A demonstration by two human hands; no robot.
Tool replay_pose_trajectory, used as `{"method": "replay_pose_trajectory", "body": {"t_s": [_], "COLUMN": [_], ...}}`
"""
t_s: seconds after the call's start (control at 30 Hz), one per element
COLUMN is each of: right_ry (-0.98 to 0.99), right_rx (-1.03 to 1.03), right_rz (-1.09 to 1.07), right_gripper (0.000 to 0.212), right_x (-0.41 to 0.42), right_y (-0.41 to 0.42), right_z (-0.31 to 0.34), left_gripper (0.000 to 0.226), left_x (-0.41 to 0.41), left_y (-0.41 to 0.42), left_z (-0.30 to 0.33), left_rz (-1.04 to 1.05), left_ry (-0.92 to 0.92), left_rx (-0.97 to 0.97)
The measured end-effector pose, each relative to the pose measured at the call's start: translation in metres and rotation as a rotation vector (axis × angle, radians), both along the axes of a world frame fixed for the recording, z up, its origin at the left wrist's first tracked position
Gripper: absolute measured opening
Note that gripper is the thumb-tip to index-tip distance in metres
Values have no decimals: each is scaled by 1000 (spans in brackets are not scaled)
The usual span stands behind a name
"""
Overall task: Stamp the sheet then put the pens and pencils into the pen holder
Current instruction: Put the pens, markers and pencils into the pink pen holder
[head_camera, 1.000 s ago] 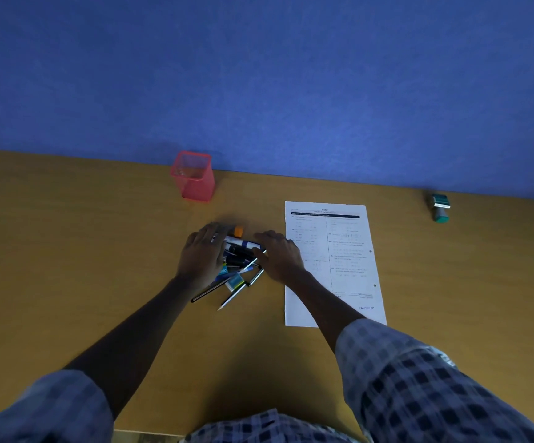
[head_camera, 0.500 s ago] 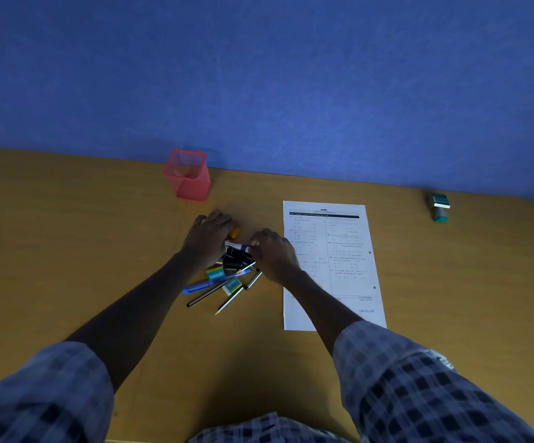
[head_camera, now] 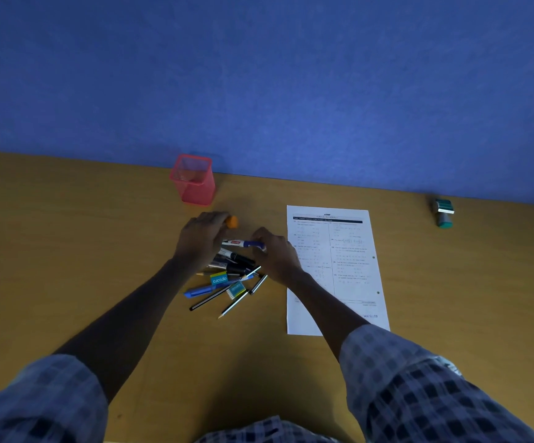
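Observation:
A heap of pens and pencils (head_camera: 227,276) lies in the middle of the wooden table (head_camera: 67,251). My left hand (head_camera: 200,241) covers the heap's far left end, its fingers curled over an orange-capped marker (head_camera: 232,221). My right hand (head_camera: 275,254) rests at the heap's right side, fingers on a white and blue marker (head_camera: 243,243). The red mesh pen holder (head_camera: 192,180) stands upright behind the heap, near the wall. The printed sheet (head_camera: 332,270) lies to the right, with a blue stamp mark (head_camera: 370,315) near its bottom corner.
A green stamp (head_camera: 444,213) lies at the far right by the blue wall (head_camera: 259,75). Two small erasers in printed sleeves (head_camera: 219,279) lie among the pens. My checked sleeves fill the near edge.
My left hand has slid up and away from the near end of the heap toward the holder, uncovering the blue pen and erasers. My right hand has shifted only slightly.

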State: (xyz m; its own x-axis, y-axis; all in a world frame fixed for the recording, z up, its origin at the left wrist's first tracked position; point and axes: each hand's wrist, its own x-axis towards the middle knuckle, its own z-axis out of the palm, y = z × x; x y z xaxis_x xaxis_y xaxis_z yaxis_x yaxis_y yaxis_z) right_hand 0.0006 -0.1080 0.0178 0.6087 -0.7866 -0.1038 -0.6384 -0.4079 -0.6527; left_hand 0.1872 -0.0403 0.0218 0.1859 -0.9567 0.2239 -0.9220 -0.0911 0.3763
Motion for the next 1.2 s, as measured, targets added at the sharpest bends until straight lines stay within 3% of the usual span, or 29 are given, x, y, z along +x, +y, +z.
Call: {"method": "replay_pose_trajectory", "body": {"t_s": [0.2,0.57,0.77,0.97,1.2], "right_ry": [-405,-675,-568,-326,-306], "right_rx": [125,-60,-176,-249,-192], "right_rz": [-164,-191,-114,-72,-74], "right_gripper": [12,9,14,16,23], "right_x": [16,63,86,107,120], "right_y": [-8,-41,-58,-63,-63], "right_z": [21,87,102,95,88], "left_gripper": [28,30,33,32,36], "left_x": [13,48,65,71,77], "left_y": [0,-29,-41,-41,-44], "left_z": [25,77,78,64,58], "left_rz": [123,250,310,364,422], "left_ry": [146,399,478,249,134], "left_rx": [-208,-454,-439,-354,-172]}}
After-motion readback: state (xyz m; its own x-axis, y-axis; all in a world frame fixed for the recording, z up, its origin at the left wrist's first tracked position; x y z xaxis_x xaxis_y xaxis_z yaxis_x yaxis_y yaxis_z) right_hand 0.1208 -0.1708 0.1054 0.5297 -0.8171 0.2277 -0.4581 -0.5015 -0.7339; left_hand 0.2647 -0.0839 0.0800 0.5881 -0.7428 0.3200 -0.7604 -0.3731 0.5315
